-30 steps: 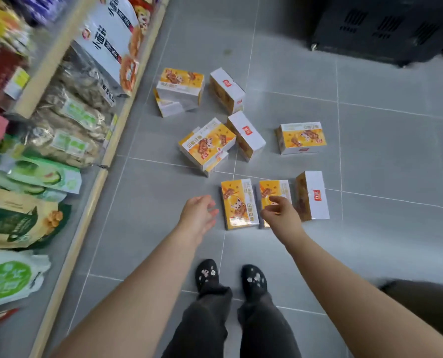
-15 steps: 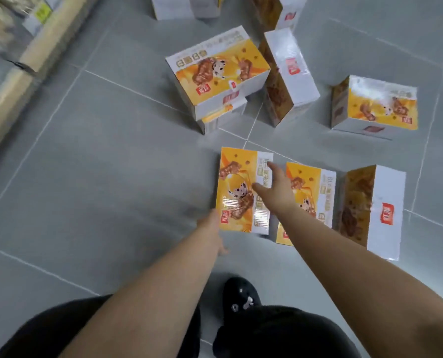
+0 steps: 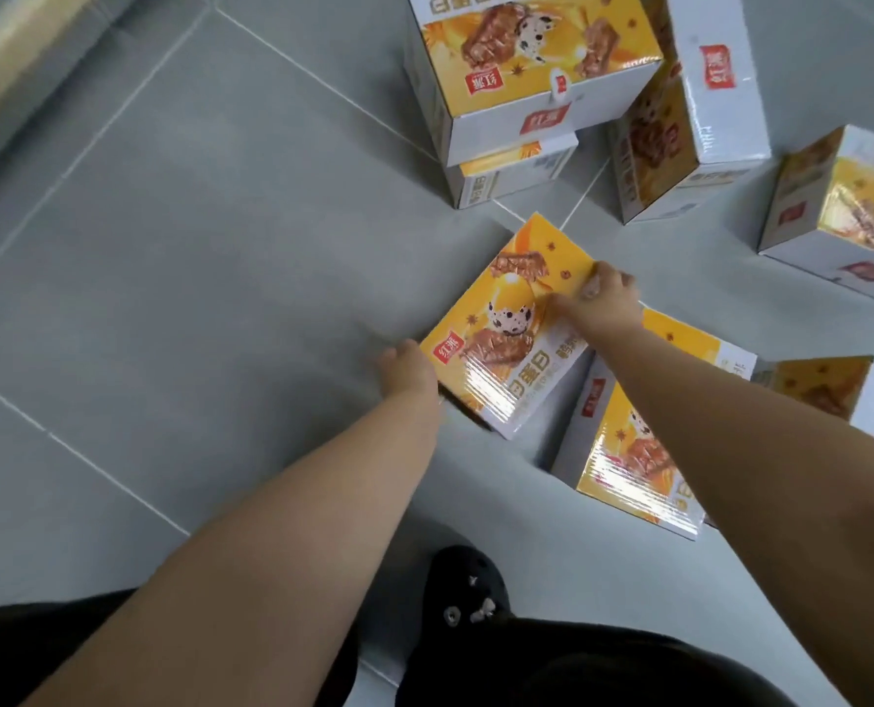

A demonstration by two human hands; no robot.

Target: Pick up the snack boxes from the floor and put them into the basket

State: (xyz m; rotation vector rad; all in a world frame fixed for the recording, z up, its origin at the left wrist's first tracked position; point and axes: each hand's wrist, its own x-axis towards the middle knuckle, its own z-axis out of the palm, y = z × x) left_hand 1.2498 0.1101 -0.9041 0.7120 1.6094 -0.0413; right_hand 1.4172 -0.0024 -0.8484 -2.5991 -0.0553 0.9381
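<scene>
Snack box point(image 3: 501, 349), glossy film, right hand point(image 3: 603, 303) gripping

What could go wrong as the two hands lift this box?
1. The box looks glossy. The left hand holds only its near corner and the right hand pinches its far edge, so it may slip and fall.
2. Its lower edge lies close to the next box, so a turn or a drop may knock that one aside.

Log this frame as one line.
phase: grasp | left hand: holds snack box near corner | right hand: grips far edge | other boxes: not held | basket: not in view
</scene>
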